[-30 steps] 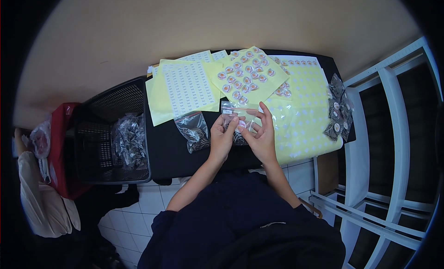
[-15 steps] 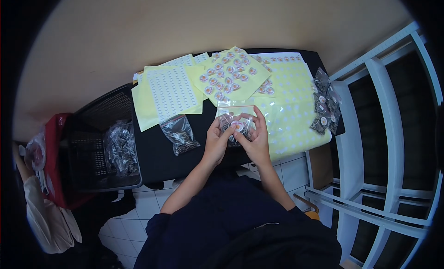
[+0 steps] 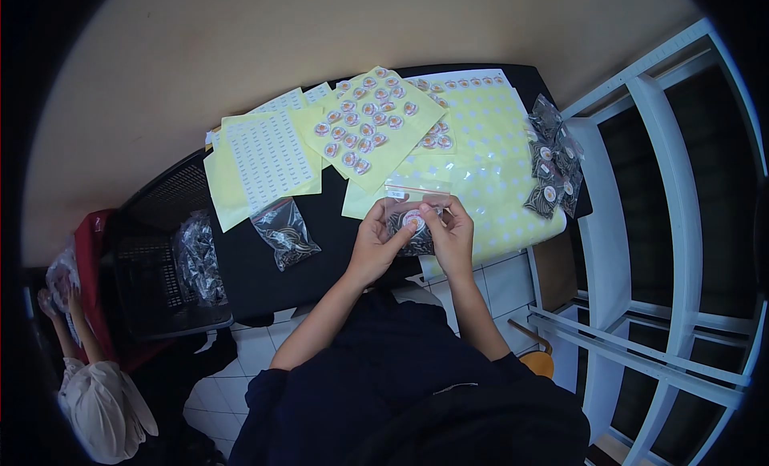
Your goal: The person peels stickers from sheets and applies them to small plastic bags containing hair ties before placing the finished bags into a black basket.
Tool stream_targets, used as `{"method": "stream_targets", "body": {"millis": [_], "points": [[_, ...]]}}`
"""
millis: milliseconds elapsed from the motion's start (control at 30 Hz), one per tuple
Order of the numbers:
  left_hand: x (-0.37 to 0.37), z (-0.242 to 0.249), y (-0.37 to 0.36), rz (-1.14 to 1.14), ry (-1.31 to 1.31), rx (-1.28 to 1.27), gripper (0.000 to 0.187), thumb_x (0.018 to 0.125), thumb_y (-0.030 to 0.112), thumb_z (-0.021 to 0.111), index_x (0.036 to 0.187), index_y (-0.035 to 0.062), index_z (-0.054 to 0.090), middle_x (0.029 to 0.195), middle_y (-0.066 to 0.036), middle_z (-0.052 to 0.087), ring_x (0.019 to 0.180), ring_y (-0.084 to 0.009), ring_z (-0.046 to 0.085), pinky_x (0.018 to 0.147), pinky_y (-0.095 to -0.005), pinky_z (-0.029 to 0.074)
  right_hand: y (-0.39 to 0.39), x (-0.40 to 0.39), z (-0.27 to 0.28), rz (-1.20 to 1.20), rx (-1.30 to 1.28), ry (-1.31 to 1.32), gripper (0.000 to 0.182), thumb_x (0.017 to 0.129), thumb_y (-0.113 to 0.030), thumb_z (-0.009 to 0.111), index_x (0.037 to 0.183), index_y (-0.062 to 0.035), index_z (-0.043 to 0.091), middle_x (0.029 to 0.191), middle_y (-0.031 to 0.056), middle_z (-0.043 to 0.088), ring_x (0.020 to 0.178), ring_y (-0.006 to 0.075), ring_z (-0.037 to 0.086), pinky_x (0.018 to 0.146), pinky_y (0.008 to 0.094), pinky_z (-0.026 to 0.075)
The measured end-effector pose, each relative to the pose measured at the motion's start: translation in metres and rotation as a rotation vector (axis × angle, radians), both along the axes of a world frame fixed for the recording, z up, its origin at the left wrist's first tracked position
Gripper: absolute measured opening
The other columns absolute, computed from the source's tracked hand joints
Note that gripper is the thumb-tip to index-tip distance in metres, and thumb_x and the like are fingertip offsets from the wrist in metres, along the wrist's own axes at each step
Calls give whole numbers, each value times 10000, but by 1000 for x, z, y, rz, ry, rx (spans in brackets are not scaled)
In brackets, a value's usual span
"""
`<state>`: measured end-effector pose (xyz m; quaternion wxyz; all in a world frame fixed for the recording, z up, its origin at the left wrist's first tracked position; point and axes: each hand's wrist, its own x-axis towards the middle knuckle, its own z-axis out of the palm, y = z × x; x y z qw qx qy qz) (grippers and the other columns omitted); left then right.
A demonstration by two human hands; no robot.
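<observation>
A clear zip bag (image 3: 415, 240) of dark coiled items, with a round sticker on its front and a small white label near its top, is between both hands. My left hand (image 3: 378, 240) grips its left side, the thumb on the sticker. On its right side my right hand (image 3: 450, 235) is closed, thumb near the sticker's upper edge. Another filled bag (image 3: 287, 235) lies to the left on the black table (image 3: 240, 282). Behind the hands is a yellow sheet of round stickers (image 3: 376, 118), beside a sheet of small printed labels (image 3: 268, 158).
At the right end lie several stickered bags (image 3: 549, 166) by a large yellow sheet (image 3: 497, 186). A black crate (image 3: 144, 266) holds clear bags (image 3: 199, 258). A co-worker's arms (image 3: 84, 330) reach to a red container (image 3: 92, 258). White metal shelving (image 3: 665, 186) stands at right.
The view has shifted slightly, so the table items appear further left. My right thumb has moved up beside the sticker. Both of the co-worker's hands now show at the left.
</observation>
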<state>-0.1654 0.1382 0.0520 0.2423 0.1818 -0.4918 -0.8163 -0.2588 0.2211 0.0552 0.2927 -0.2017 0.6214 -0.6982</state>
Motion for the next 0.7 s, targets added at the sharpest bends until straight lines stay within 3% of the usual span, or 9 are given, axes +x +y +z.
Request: {"method": "stream_targets", "body": {"millis": [100, 267, 367, 467, 500, 533, 633, 667, 700], "points": [[-1, 2, 1, -5, 16, -31, 361, 776, -38, 557, 1095, -13, 391, 1089, -116, 517, 1035, -140, 459, 904, -262, 344, -2, -1, 1, -56, -50, 62, 90, 814, -52, 568, 864, 14, 531, 895, 64, 567, 795, 78, 537, 683, 201, 438], [-3, 3, 0, -34, -3, -10, 360, 762, -52, 550, 1082, -12, 390, 1100, -123, 509, 1049, -148, 453, 915, -274, 334, 1, -7, 4, 8, -96, -83, 162, 797, -44, 587, 934, 16, 525, 882, 50, 568, 795, 88, 545, 673, 213, 451], [-7, 0, 1, 8, -41, -46, 346, 768, -37, 559, 1069, -12, 391, 1107, -124, 509, 1094, -152, 423, 925, -288, 326, 3, -7, 14, 52, -45, -21, 200, 785, -36, 597, 962, 19, 521, 879, 47, 572, 791, 93, 552, 653, 207, 461], [-12, 6, 4, -70, -21, 18, 451, 774, 1, 575, 1163, -9, 348, 1199, -141, 445, 1161, -182, 368, 950, -302, 305, 5, -13, 1, -13, -70, 78, 217, 772, -19, 599, 973, 19, 524, 870, 47, 575, 782, 106, 567, 643, 210, 473], [-13, 7, 8, -62, -33, -152, 541, 785, 14, 562, 1240, 16, 270, 1254, -135, 383, 1179, -195, 350, 961, -318, 296, 7, -19, -1, -13, -72, 80, 217, 772, -19, 599, 973, 19, 524, 870, 47, 575, 782, 106, 567, 643, 210, 473], [-14, 7, 10, -55, -47, -320, 633, 795, 28, 550, 1317, 41, 192, 1309, -129, 320, 1198, -208, 332, 973, -334, 287, 11, -29, -2, -62, -33, 53, 238, 768, -8, 596, 991, 19, 516, 882, 56, 570, 784, 119, 574, 652, 211, 475], [-8, 10, 0, -7, -158, -329, 695, 805, 72, 546, 1348, 78, 113, 1359, -140, 222, 1264, -253, 224, 1004, -407, 231, 22, -86, 2, -294, -29, 115, 310, 787, -33, 592, 1075, -1, 482, 903, 80, 576, 806, 131, 584, 643, 228, 465], [-4, 11, -6, 19, -180, -359, 674, 813, 109, 542, 1346, 86, 130, 1350, -143, 244, 1262, -267, 226, 998, -445, 233, 24, -117, -6, -412, -81, 267, 344, 777, -43, 605, 1090, 12, 472, 878, 85, 587, 800, 136, 587, 632, 225, 461], [0, 10, -12, 50, -182, -353, 641, 803, 113, 562, 1318, 66, 182, 1340, -145, 262, 1244, -264, 270, 968, -425, 296, 28, -148, -10, -503, -2, 335, 380, 768, -57, 619, 1106, 21, 461, 876, 89, 590, 797, 142, 586, 638, 229, 463]]}}
